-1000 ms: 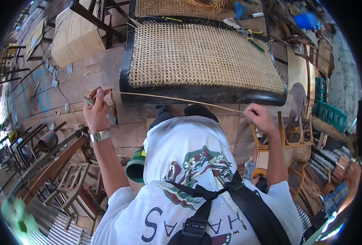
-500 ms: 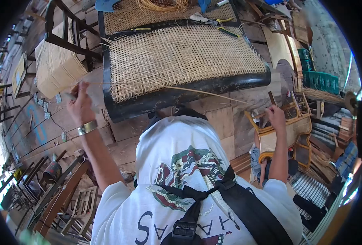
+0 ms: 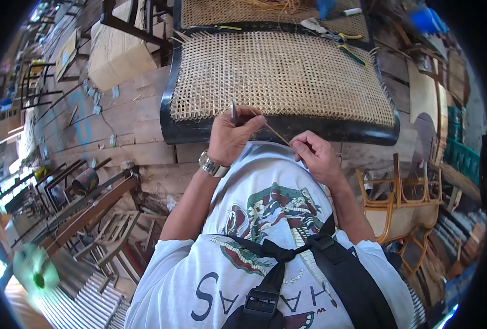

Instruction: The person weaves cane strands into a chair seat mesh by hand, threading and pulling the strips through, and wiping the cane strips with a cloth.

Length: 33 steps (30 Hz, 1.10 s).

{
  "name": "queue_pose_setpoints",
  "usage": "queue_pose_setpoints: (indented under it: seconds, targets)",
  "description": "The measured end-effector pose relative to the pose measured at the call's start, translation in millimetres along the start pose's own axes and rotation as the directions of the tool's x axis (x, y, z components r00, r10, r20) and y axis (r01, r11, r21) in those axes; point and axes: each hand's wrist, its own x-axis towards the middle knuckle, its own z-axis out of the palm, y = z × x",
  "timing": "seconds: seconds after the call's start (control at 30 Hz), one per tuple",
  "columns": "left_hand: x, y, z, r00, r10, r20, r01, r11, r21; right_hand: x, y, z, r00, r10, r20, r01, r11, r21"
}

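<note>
A black-edged seat or panel with woven cane (image 3: 276,77) lies in front of me. My left hand (image 3: 233,134), with a metal watch at its wrist, is closed just over the near edge of the weave. A thin grey metal tool (image 3: 233,112), its kind unclear, sticks up from that hand. Between my hands runs a short stretch of cane strand (image 3: 277,134). My right hand (image 3: 316,156) pinches the strand's other part close to my shirt, below the black edge.
Pliers (image 3: 346,44) with yellow and green handles rest on the weave's far side, near a yellow-and-black tool (image 3: 228,27). A cardboard box (image 3: 120,52) stands at left. Wooden chair frames (image 3: 402,203) are at right, and a green crate (image 3: 463,156) lies beyond.
Both hands have come in from wide apart to near each other before my chest. The strand stretched between them now shows only a short length. The view has shifted.
</note>
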Motion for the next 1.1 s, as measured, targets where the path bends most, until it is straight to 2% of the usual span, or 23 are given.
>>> queue_pose_setpoints:
  seconds: [0.03,0.1,0.13,0.2,0.23,0.3,0.33,0.43,0.47,0.53,0.63,0.7,0.77,0.8,0.83,0.9,0.93,1.03,1.07,1.1]
  targets:
    - [-0.6,-1.2,-0.3,1.000,-0.006,-0.019,0.006,1.000,0.003,3.1,-0.4,-3.5,1.000,0.004,0.018,-0.004,1.000,0.006]
    - [-1.6,-4.5,-0.3,0.996,-0.060,-0.068,0.065,0.994,0.084,8.3,0.0,-8.3,0.977,0.142,0.160,-0.156,0.985,0.078]
    - [-3.7,-4.3,1.0,0.995,-0.076,-0.069,0.082,0.993,0.088,12.3,0.6,-2.4,0.975,0.154,0.162,-0.169,0.982,0.088]
    - [-4.4,3.1,6.6,0.988,-0.137,-0.077,0.141,0.989,0.041,29.1,-4.9,15.8,0.995,-0.040,0.086,0.032,0.995,0.093]
    - [0.1,6.1,7.5,0.985,-0.157,-0.073,0.158,0.987,0.019,37.5,-7.9,17.8,0.996,-0.041,0.073,0.034,0.995,0.090]
    - [11.2,4.5,-3.9,0.985,-0.163,-0.059,0.162,0.987,-0.024,51.1,-15.2,23.6,0.983,0.078,0.166,-0.091,0.993,0.075]
    - [16.3,7.6,-11.3,0.982,-0.178,-0.055,0.177,0.984,-0.035,54.2,-20.6,26.2,0.982,0.069,0.174,-0.085,0.993,0.083]
    - [29.5,13.0,-27.5,0.981,-0.192,-0.039,0.190,0.981,-0.042,58.5,-27.9,34.1,0.982,0.126,0.142,-0.138,0.987,0.080]
    - [34.9,14.9,-31.7,0.989,-0.148,-0.028,0.147,0.989,-0.033,62.1,-31.6,38.7,0.984,0.129,0.120,-0.138,0.988,0.072]
    - [45.6,17.6,-43.4,0.994,-0.103,0.028,0.102,0.994,0.050,69.3,-35.4,56.6,0.989,0.143,0.035,-0.147,0.969,0.200]
    - [53.2,28.1,-50.4,0.991,-0.076,0.106,0.071,0.996,0.048,84.7,-37.1,75.7,0.986,0.137,-0.093,-0.122,0.982,0.147]
    - [59.5,31.4,-58.0,0.982,-0.112,0.150,0.104,0.993,0.061,86.1,-34.9,81.1,0.977,0.163,-0.135,-0.149,0.983,0.110]
    - [66.4,20.2,-68.5,0.975,0.159,0.155,-0.201,0.927,0.316,82.1,-36.1,87.1,0.976,0.195,-0.094,-0.183,0.976,0.116]
    - [65.2,26.2,-71.8,0.970,0.130,0.204,-0.202,0.899,0.388,77.3,-40.1,90.9,0.964,0.235,-0.125,-0.219,0.967,0.127]
    - [64.1,27.5,-73.7,0.968,0.112,0.226,-0.194,0.904,0.381,73.3,-36.3,93.2,0.956,0.253,-0.146,-0.234,0.963,0.136]
    - [57.9,27.7,-76.0,0.967,0.031,0.255,-0.136,0.905,0.404,63.0,-28.6,97.0,0.943,0.321,-0.094,-0.277,0.906,0.319]
    - [53.7,31.2,-77.1,0.960,0.045,0.278,-0.177,0.863,0.473,59.9,-29.8,103.1,0.937,0.335,-0.105,-0.285,0.901,0.326]
    - [45.1,46.4,-79.2,0.928,0.064,0.368,-0.260,0.819,0.512,59.7,-34.8,121.4,0.926,0.339,-0.166,-0.259,0.890,0.374]
    - [40.8,53.0,-76.2,0.943,0.005,0.334,-0.164,0.877,0.451,59.4,-32.1,124.4,0.937,0.302,-0.176,-0.228,0.909,0.350]
    - [40.9,50.9,-76.9,0.941,0.000,0.339,-0.161,0.879,0.448,59.8,-28.1,125.7,0.948,0.261,-0.182,-0.193,0.927,0.322]
